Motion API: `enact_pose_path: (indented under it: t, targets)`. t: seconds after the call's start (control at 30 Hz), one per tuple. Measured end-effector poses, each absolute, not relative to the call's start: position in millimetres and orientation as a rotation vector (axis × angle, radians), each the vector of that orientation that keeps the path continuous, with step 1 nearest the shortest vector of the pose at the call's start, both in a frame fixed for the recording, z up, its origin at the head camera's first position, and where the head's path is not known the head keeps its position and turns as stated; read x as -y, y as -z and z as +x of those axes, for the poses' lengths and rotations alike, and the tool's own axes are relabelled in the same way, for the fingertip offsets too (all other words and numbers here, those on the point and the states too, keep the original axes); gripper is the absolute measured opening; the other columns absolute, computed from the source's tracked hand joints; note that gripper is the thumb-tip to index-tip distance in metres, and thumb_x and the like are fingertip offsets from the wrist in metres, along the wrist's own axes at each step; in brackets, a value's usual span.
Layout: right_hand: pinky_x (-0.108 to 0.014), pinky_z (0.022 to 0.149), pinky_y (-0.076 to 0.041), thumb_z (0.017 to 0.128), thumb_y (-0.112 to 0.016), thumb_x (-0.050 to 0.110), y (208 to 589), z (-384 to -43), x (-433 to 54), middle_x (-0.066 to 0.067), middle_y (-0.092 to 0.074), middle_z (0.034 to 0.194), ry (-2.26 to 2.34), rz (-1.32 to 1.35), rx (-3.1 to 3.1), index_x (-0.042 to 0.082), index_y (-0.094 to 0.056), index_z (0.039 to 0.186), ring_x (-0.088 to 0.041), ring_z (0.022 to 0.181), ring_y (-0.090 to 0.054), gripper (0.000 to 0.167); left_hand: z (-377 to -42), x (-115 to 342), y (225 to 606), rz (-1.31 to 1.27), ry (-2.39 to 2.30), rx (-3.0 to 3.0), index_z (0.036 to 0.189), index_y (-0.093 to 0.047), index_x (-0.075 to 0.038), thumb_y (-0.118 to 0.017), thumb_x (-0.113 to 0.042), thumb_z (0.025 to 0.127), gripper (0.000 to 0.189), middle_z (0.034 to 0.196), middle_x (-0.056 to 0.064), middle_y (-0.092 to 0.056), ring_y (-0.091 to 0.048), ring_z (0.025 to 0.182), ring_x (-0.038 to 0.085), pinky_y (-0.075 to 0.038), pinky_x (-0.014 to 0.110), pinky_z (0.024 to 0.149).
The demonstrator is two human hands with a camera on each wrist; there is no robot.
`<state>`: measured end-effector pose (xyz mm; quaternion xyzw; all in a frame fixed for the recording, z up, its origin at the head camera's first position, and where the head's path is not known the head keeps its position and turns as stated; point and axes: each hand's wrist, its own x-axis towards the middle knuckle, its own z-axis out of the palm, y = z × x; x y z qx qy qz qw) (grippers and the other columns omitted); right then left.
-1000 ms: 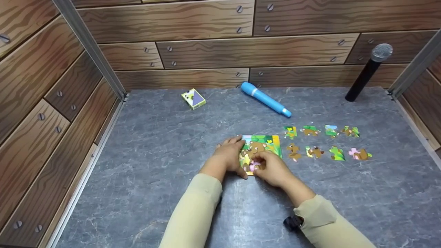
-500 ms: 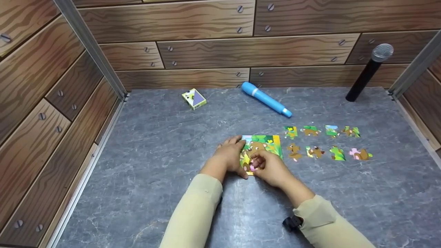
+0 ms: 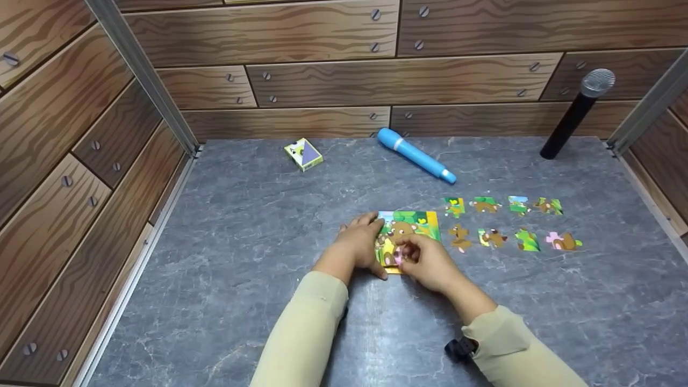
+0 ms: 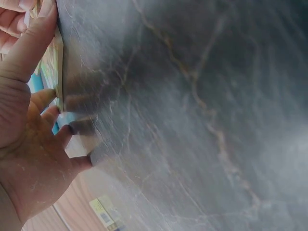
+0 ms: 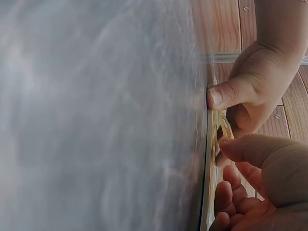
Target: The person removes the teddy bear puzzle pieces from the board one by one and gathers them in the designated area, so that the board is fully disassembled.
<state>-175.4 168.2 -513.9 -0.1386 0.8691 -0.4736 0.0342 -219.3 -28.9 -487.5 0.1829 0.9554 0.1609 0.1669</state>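
A square puzzle board [image 3: 400, 230] with a cartoon bear picture lies on the grey tabletop. My left hand [image 3: 356, 242] rests along the board's left side, its fingers spread and fairly straight. In the left wrist view its thumb [image 4: 33, 45] touches the board's edge. Over the lower right part of the board, my right hand [image 3: 430, 263] pinches a puzzle piece [image 5: 226, 124], which stands tilted off the board in the right wrist view. The right fingers hide much of the piece and the board's lower right corner.
Several loose puzzle pieces [image 3: 492, 237] lie in two rows right of the board. Farther back are a small card box [image 3: 304, 154], a blue microphone-shaped stick [image 3: 416, 156] lying down and a black microphone [image 3: 570, 123] standing upright. Wood-patterned walls [image 3: 322, 83] enclose the table.
My right hand has shifted slightly to the right, still pinching at the board's lower part, and more of the bear's foot shows. The left hand stays in place on the board.
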Motion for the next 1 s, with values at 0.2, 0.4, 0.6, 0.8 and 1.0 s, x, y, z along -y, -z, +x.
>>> enact_pose_path:
  t: [0.2,0.4,0.6,0.8,1.0]
  targets:
    - [-0.032,0.077,-0.051,0.084,-0.076,-0.007,506.9,-173.4,-180.3,-0.007,-0.068,0.094,1.419,-0.376,-2.725,-0.001,-0.072,0.121,-0.023,0.086,-0.061,0.038,-218.9,28.8,486.9,0.525,-0.452,-2.714,0.167,-0.036,-0.016,-0.103,-0.048,0.063,0.128,0.175,0.005,-0.023,-0.02,0.161,0.032,-0.021,0.062,0.126]
    - [-0.033,0.077,-0.052,0.085,-0.08,-0.004,504.8,-173.8,-195.1,-0.012,-0.066,0.097,1.46,-0.359,-2.709,-0.004,-0.072,0.123,-0.025,0.086,-0.061,0.04,-219.7,29.6,487.7,0.516,-0.452,-2.705,0.167,-0.035,-0.017,-0.102,-0.049,0.064,0.127,0.175,0.004,-0.022,-0.019,0.161,0.03,-0.02,0.063,0.126]
    - [-0.029,0.072,-0.049,0.087,-0.081,-0.002,500.5,-169.8,-212.2,-0.013,-0.065,0.099,1.477,-0.32,-2.683,-0.004,-0.071,0.126,-0.022,0.084,-0.056,0.04,-220.7,30.6,488.1,0.518,-0.462,-2.698,0.168,-0.034,-0.016,-0.102,-0.048,0.065,0.127,0.176,0.004,-0.022,-0.018,0.161,0.031,-0.02,0.063,0.127]
    - [-0.028,0.075,-0.05,0.087,-0.083,0.0,495.8,-162.9,-231.9,-0.015,-0.064,0.101,1.5,-0.284,-2.677,-0.005,-0.071,0.128,-0.024,0.088,-0.057,0.043,-220.8,30.5,487.6,0.521,-0.45,-2.7,0.168,-0.034,-0.016,-0.102,-0.049,0.064,0.128,0.176,0.004,-0.021,-0.018,0.161,0.032,-0.02,0.062,0.127]
    - [-0.026,0.074,-0.048,0.083,-0.085,-0.002,497.5,-154.5,-254.6,-0.012,-0.064,0.099,1.519,-0.266,-2.7,-0.006,-0.072,0.127,-0.021,0.087,-0.055,0.045,-220.3,29.2,487.3,0.501,-0.464,-2.684,0.168,-0.033,-0.017,-0.102,-0.048,0.065,0.128,0.176,0.002,-0.02,-0.016,0.162,0.03,-0.018,0.062,0.127]
